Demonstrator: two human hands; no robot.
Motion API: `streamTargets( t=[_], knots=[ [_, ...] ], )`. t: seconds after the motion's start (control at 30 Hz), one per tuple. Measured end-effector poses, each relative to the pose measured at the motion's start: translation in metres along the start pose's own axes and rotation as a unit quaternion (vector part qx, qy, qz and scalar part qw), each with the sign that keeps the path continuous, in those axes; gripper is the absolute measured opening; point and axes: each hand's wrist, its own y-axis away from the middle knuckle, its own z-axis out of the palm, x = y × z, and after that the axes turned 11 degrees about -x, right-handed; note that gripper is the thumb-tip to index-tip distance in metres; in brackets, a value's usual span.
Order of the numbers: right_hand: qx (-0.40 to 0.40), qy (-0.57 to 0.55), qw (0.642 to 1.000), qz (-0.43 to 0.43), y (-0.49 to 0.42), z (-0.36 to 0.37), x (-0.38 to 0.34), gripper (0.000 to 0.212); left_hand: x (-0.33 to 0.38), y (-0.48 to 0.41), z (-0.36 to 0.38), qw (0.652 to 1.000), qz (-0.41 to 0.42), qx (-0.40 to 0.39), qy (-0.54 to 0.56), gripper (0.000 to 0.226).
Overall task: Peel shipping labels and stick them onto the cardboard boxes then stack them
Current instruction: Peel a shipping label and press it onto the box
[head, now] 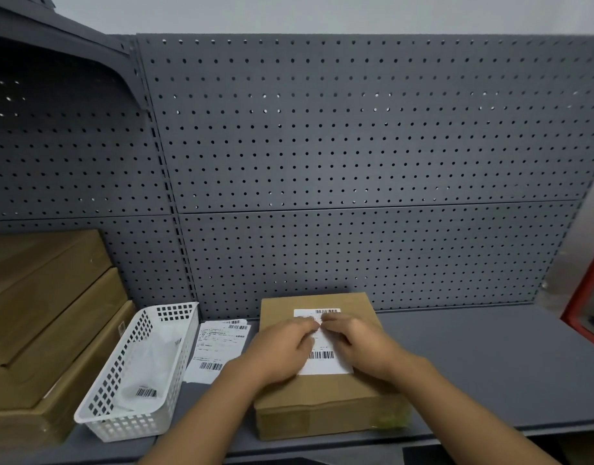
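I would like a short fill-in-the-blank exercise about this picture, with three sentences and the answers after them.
1. Both hands, the left hand and the right hand, press a white label onto the top of a cardboard ____.
2. The loose labels lie between the box and a white plastic ____.
3. The wall behind the shelf is a grey board full of small ____.

Answers: box; basket; holes

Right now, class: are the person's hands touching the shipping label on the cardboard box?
Touching. The head view shows left hand and right hand pressed flat on the shipping label atop the cardboard box.
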Motion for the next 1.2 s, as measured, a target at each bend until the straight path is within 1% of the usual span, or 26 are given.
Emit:
streamTargets(
  t=[0.07,0.17,0.33,0.43,0.57,0.7,0.77,0.83,0.93,1.03,1.1,1.13,1.2],
  knots=[
    [0.022,0.006,1.0,-0.01,0.004,0.006,-0.004,0.031,0.002,0.008,0.005,1.0,0.004,0.003,-0.022,0.042],
    [0.023,0.028,0.999,-0.01,0.005,0.012,-0.003,0.031,0.002,0.013,0.015,0.999,0.011,0.006,-0.046,0.046],
    [0.003,0.037,0.999,-0.013,0.002,0.028,0.004,0.046,0.002,0.013,0.022,0.998,0.013,-0.004,-0.053,0.049],
    [0.01,0.012,1.0,-0.011,0.005,0.026,0.005,0.048,0.002,0.015,0.022,0.998,0.01,-0.003,-0.06,0.05],
    [-0.002,-0.045,0.999,-0.013,0.015,0.012,0.001,0.042,0.003,0.019,0.017,0.999,0.009,0.02,-0.024,0.047],
    [0.0,-0.093,0.996,-0.006,0.03,0.001,-0.003,0.049,0.008,0.039,0.018,0.994,0.041,0.065,0.073,0.041],
    [0.007,-0.105,0.994,0.001,0.036,0.001,-0.001,0.053,0.006,0.048,0.022,0.994,0.047,0.069,0.07,0.037],
    [-0.006,-0.102,0.995,-0.001,0.04,0.003,0.0,0.056,0.002,0.053,0.028,0.994,0.046,0.067,0.067,0.034],
    [-0.035,-0.069,0.997,-0.013,0.046,0.015,-0.001,0.052,-0.004,0.057,0.036,0.994,0.04,0.074,0.065,0.034],
    [-0.023,-0.057,0.998,-0.016,0.048,0.026,0.0,0.05,-0.002,0.06,0.041,0.995,0.054,0.077,0.033,0.035],
    [-0.028,-0.023,0.999,-0.01,0.043,0.025,0.0,0.045,0.0,0.059,0.041,0.995,0.055,0.079,0.019,0.035],
    [-0.033,-0.019,0.999,-0.006,0.042,0.023,0.0,0.042,-0.001,0.058,0.04,0.995,0.058,0.074,0.015,0.035],
    [-0.036,-0.048,0.998,-0.009,0.042,0.017,0.002,0.04,-0.004,0.057,0.036,0.996,0.065,0.05,0.036,0.035]
  ],
)
